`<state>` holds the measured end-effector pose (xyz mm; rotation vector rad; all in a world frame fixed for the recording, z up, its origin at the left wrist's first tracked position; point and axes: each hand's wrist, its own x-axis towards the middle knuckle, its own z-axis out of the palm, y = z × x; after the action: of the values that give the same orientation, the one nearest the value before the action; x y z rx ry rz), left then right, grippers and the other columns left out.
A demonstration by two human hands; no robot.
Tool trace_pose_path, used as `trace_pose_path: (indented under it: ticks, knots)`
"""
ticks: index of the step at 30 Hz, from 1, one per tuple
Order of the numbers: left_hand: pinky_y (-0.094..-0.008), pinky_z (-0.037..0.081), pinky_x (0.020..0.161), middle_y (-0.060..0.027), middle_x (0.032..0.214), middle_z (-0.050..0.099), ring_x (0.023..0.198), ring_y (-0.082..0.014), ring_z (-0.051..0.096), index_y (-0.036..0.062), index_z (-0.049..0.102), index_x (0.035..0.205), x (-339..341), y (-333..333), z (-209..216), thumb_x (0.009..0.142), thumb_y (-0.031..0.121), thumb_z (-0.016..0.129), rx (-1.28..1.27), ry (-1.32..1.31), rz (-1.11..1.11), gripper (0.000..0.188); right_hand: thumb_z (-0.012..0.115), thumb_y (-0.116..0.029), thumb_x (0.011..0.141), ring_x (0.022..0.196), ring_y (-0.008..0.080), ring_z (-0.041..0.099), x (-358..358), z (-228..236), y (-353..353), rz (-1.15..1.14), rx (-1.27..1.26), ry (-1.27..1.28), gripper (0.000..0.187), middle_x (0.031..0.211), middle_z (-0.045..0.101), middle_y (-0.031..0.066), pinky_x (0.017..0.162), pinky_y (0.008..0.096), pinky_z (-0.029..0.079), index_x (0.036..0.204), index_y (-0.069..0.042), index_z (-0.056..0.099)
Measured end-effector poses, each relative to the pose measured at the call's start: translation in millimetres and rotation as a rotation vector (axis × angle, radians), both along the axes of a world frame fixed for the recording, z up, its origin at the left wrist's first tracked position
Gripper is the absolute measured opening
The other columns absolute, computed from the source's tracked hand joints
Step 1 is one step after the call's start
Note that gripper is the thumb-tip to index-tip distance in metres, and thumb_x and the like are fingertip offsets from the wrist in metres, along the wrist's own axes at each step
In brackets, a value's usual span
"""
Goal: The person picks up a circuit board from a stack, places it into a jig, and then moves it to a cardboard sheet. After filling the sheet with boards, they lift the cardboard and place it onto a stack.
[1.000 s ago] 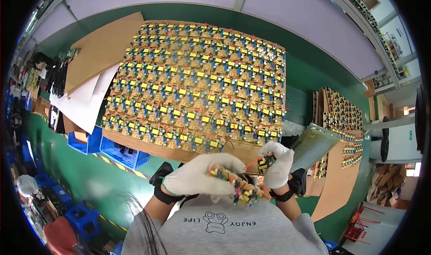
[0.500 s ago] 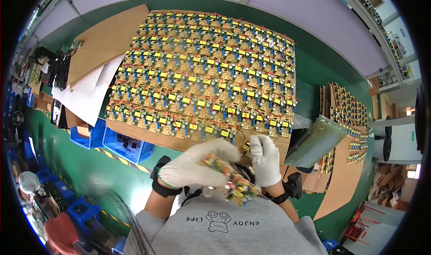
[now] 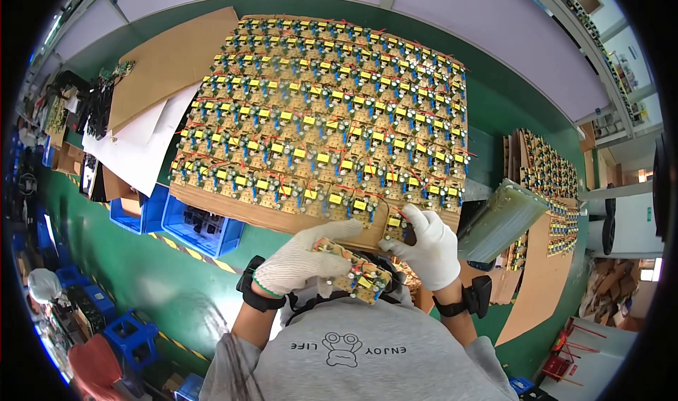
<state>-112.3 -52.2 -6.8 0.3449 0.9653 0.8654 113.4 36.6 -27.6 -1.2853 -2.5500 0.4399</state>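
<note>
My left hand (image 3: 300,263), in a white knit glove, is closed on a small stack of circuit boards (image 3: 364,282) with yellow-topped parts and red wires, held close to my body. In a white glove, my right hand (image 3: 434,254) has its thumb and fingers about a single circuit board (image 3: 395,224) at the near edge of the cardboard sheet (image 3: 261,216). That board lies at the end of the nearest row, with a dark wire arching over it. Rows of similar circuit boards (image 3: 309,122) cover most of the sheet.
Blue bins (image 3: 205,224) sit below the sheet's left side. Cardboard and white sheets (image 3: 131,154) lie at far left. On the right, a translucent greenish bundle (image 3: 505,221) leans beside more board-covered cardboard (image 3: 547,168). A blue stool (image 3: 134,337) stands at lower left.
My right hand has shifted slightly right and its fingers have spread around the board, which now lies at the row's end. My left hand's stack has tilted flatter. The view has shifted a little.
</note>
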Motion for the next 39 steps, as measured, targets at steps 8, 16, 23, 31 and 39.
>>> trace_pose_path:
  ticks: [8, 16, 23, 31, 39]
  knots:
    - [-0.0198, 0.048, 0.049, -0.0044, 0.093, 0.063, 0.059, -0.0062, 0.058, -0.0034, 0.04, 0.137, 2.6, 0.2, -2.6, 0.074, 0.009, 0.067, 0.043, 0.023, -0.057, 0.07, 0.083, -0.036, 0.062, 0.083, 0.0298, 0.061, -11.9, 5.3, 8.2, 0.024, -0.053, -0.012, 0.062, 0.096, 0.061, 0.0095, 0.07, 0.0389, 0.051, 0.11, -0.01, 0.055]
    - [-0.0205, 0.048, 0.048, -0.0047, 0.091, 0.063, 0.058, -0.0079, 0.059, -0.0019, 0.042, 0.137, 2.1, 2.6, 4.2, 0.075, 0.007, 0.066, -0.002, 0.037, -0.061, 0.066, 0.078, -0.04, 0.068, 0.077, 0.0303, 0.061, -16.9, 1.9, 5.4, 0.044, 0.038, 0.049, 0.049, 0.087, 0.059, 0.011, 0.064, 0.0396, 0.05, 0.102, -0.01, 0.06]
    - [-0.0228, 0.05, 0.048, -0.0039, 0.086, 0.061, 0.057, -0.0088, 0.058, 0.0034, 0.032, 0.145, 8.7, 12.5, 14.3, 0.074, 0.004, 0.065, 0.076, 0.03, -0.011, 0.078, 0.077, -0.04, 0.069, 0.079, 0.0283, 0.06, -15.7, 7.1, 18.3, 0.22, 0.023, 0.037, 0.05, 0.086, 0.06, 0.0089, 0.066, 0.0389, 0.05, 0.104, -0.009, 0.06]
    - [-0.0225, 0.051, 0.048, -0.0061, 0.09, 0.062, 0.06, -0.0093, 0.058, 0.0023, 0.025, 0.147, 10.8, 19.4, 9.1, 0.078, 0.001, 0.063, 0.116, 0.055, -0.044, 0.078, 0.077, -0.039, 0.069, 0.079, 0.0286, 0.06, -12.1, 7.8, 24.1, 0.219, 0.083, 0.044, 0.048, 0.087, 0.06, 0.0096, 0.067, 0.0387, 0.049, 0.102, -0.008, 0.061]
    - [-0.0223, 0.053, 0.049, -0.0057, 0.091, 0.062, 0.063, -0.0091, 0.061, 0.0025, 0.024, 0.147, 8.5, 22.1, 8.6, 0.078, 0.002, 0.066, 0.096, 0.047, -0.043, 0.081, 0.082, -0.028, 0.061, 0.075, 0.0273, 0.06, -11.4, 2.4, 18.5, 0.225, 0.063, 0.038, 0.052, 0.087, 0.06, 0.0066, 0.064, 0.0383, 0.048, 0.103, -0.011, 0.058]
